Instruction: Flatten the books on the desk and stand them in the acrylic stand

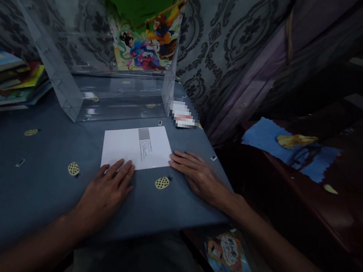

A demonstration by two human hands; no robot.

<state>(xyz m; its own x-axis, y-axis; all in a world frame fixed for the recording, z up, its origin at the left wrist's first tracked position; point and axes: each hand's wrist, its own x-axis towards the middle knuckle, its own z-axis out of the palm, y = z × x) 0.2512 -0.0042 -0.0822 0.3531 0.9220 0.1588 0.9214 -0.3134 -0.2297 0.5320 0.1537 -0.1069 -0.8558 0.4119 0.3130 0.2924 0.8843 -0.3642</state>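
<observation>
A white printed card or sheet [120, 145] with a grey square and small lines of print lies flat on the blue pineapple-patterned tablecloth [38, 179]. My left hand [107, 188] rests palm down, its fingertips on the near edge of the sheet. At the right edge, my right hand [195, 173] lies flat with its fingertips touching the corner. Both hands have their fingers stretched out and hold nothing. Behind the sheet stands a clear plastic stand [122, 101]. A small white and red item [183, 115], blurred out, lies beside its right foot.
Stacked books [1, 81] stand at the left. A green illustrated poster or book cover [146, 24] is upright behind the stand. To the right, a blue cloth or paper [287, 145] lies on a dark red surface. A picture book [230, 258] lies below the table edge.
</observation>
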